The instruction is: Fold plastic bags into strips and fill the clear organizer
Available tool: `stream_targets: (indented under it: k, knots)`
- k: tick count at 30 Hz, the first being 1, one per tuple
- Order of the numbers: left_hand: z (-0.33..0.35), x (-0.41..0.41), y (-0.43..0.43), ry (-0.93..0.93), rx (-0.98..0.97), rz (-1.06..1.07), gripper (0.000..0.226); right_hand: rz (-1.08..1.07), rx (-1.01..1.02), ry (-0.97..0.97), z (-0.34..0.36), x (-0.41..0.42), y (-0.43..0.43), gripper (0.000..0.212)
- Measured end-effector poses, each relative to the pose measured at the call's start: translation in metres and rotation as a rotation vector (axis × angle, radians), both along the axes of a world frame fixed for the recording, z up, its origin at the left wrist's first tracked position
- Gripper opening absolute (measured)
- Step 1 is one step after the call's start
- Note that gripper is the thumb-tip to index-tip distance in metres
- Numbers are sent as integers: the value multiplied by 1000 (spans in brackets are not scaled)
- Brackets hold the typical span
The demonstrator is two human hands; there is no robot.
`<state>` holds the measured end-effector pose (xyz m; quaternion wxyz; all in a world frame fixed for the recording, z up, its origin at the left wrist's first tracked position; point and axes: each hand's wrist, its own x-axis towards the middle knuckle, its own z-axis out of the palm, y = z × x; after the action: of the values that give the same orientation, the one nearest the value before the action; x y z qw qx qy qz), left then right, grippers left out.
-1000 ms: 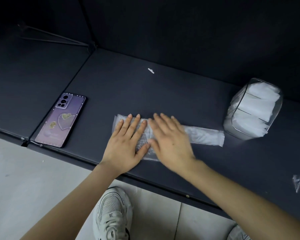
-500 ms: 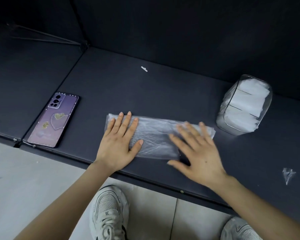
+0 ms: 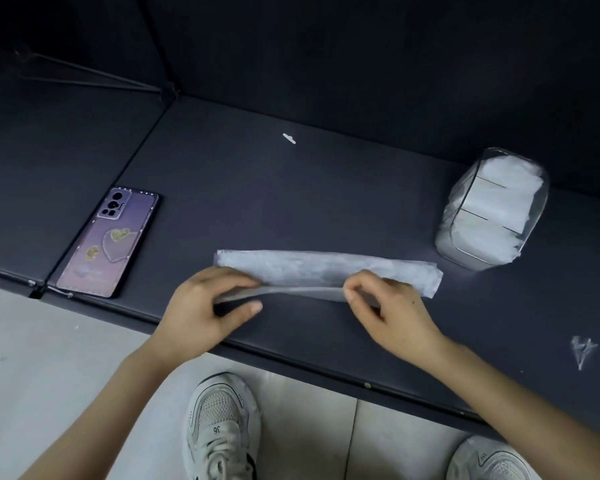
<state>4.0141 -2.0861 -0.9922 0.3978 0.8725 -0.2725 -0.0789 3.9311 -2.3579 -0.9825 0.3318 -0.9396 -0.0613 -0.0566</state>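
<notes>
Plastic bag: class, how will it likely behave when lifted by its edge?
Probably floppy: only the edge pinched by the left hand and right hand rises; the rest of the bag lies flat. Likely light: thin, translucent. May slide on the smooth table.

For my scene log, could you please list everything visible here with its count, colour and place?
plastic bag: one, translucent white, table centre, near edge lifted
clear organizer: one, clear, table right
folded bags: several, white, inside organizer
phone: one, purple case, face down, table left
white scrap: one, white, far centre
plastic scrap: one, clear, right near edge
table: one, dark grey
shoes: two, white-grey, below table edge
left hand: pinches bag's near edge
right hand: pinches bag's near edge
</notes>
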Motion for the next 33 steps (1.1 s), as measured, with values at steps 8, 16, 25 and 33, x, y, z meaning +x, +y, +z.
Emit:
stream_targets:
  k: [8, 16, 25, 33]
  knots:
    - [-1, 18, -18, 101, -6, 475, 34, -271, 216, 207, 2, 35, -2, 7]
    - [6, 5, -48, -491, 314, 361, 38, -311, 0, 266, -6, 52, 1, 10]
    - [-35, -12, -77, -309, 606, 16, 54, -372, -371, -63, 6, 46, 6, 24]
    - [-37, -12, -74, -304, 632, 119, 62, 5, -557, 124, -33, 29, 29, 50]
